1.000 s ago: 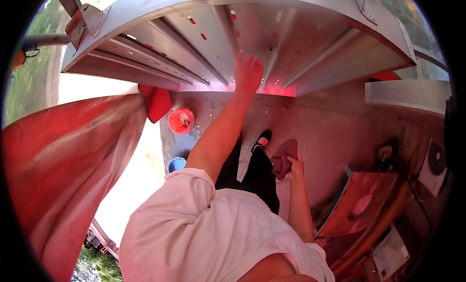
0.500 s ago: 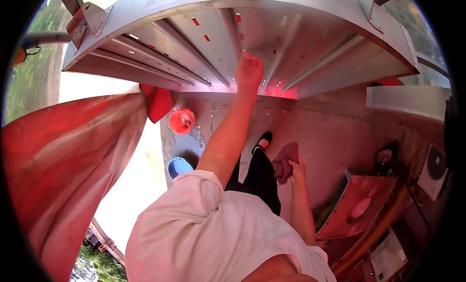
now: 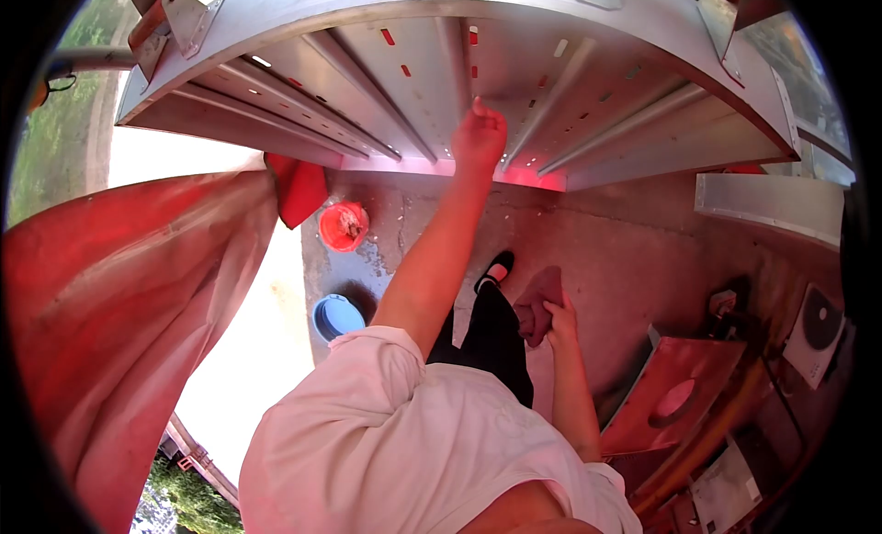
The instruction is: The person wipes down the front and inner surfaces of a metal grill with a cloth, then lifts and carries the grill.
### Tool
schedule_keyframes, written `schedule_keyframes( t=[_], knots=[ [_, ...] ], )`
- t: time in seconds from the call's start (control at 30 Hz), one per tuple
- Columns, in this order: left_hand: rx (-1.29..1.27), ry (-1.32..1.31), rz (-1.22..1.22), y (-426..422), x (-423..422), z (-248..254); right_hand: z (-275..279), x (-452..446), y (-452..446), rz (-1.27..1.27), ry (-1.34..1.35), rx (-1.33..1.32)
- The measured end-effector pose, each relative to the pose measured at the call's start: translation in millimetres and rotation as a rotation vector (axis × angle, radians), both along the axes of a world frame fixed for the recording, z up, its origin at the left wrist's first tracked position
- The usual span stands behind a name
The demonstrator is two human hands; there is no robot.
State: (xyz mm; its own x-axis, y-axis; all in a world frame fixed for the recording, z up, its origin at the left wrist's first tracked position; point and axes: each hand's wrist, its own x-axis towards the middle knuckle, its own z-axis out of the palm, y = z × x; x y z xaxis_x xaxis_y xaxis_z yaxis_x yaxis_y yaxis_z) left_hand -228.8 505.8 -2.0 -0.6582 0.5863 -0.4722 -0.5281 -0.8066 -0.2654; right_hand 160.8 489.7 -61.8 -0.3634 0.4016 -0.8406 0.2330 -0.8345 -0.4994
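Stretched out ahead, my left hand [image 3: 480, 137] is in front of the slotted, ribbed face of a large metal panel [image 3: 514, 84]. Its fingers are curled in with one fingertip towards a rib. Whatever they may pinch is too small to make out, and whether they touch the metal I cannot tell. Lower down at my right side, my right hand [image 3: 561, 321] grips a crumpled dark red cloth [image 3: 537, 306], which hangs beside my leg.
A red bucket [image 3: 344, 226] with something pale inside and a blue basin [image 3: 337, 317] stand on the wet floor at left. A red tarp [image 3: 138, 295] hangs further left. At right are a metal box with a round hole [image 3: 675, 396] and a white appliance [image 3: 816, 332].
The view has shifted slightly, and my left hand appears a little lower and further right against the panel. My right hand still holds the cloth.
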Motion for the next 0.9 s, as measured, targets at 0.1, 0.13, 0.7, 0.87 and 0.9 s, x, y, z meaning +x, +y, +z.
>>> schedule_keyframes(
  t=[0.1,0.13,0.7,0.87,0.9],
  knots=[
    [-0.003,-0.003,0.038,2.3,-0.9,4.0,0.4,-4.0,-1.4,0.035,-0.015,0.012],
    [-0.013,-0.003,0.046,3.4,-2.6,2.9,2.4,-6.1,-1.5,0.045,-0.023,0.017],
    [-0.184,0.104,-0.449,-90.3,45.0,-48.8,33.5,-90.8,35.9,-0.011,0.078,0.017],
    [-0.537,-0.009,-0.638,-219.0,79.0,-107.2,72.8,-190.8,84.0,0.033,0.298,0.208],
    [-0.661,0.017,-0.677,-235.9,85.1,-108.6,73.5,-209.0,89.8,0.043,0.329,0.246]
  ],
)
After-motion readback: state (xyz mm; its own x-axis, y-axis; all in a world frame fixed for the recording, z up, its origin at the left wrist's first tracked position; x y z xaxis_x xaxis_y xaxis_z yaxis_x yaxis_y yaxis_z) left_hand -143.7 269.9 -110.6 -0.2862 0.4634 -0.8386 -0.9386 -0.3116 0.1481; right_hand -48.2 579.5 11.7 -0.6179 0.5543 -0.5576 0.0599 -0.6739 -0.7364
